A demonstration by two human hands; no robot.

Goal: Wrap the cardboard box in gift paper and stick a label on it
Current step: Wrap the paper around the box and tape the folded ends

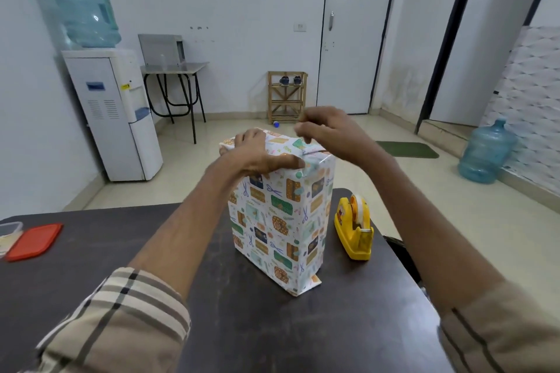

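Wrapped box (278,221) stands upright on its narrow end on the desk (121,245), gift paper covering every face that shows. One small paper flap sticks out at its near bottom corner.

Left grip (257,154) sits on top of the box. The fingers fold over the far top edge, the thumb lies along the near top edge, and the top is clamped between them.

Right grip (327,130) hovers just above the box's top right edge, clear of the paper. The fingers are curled with fingertips close together. It's motion-blurred, so I can't tell if it pinches anything.

Yellow tape dispenser (356,227) is just right of the box on the desk, not touching it, with a roll loaded. The sticker on its side is too blurred to read.

Red lid (33,241) lies well left of the box, with a clear container (9,230) against its left side.

The box paper print is scissors, tags and parcels, with no legible text on it.
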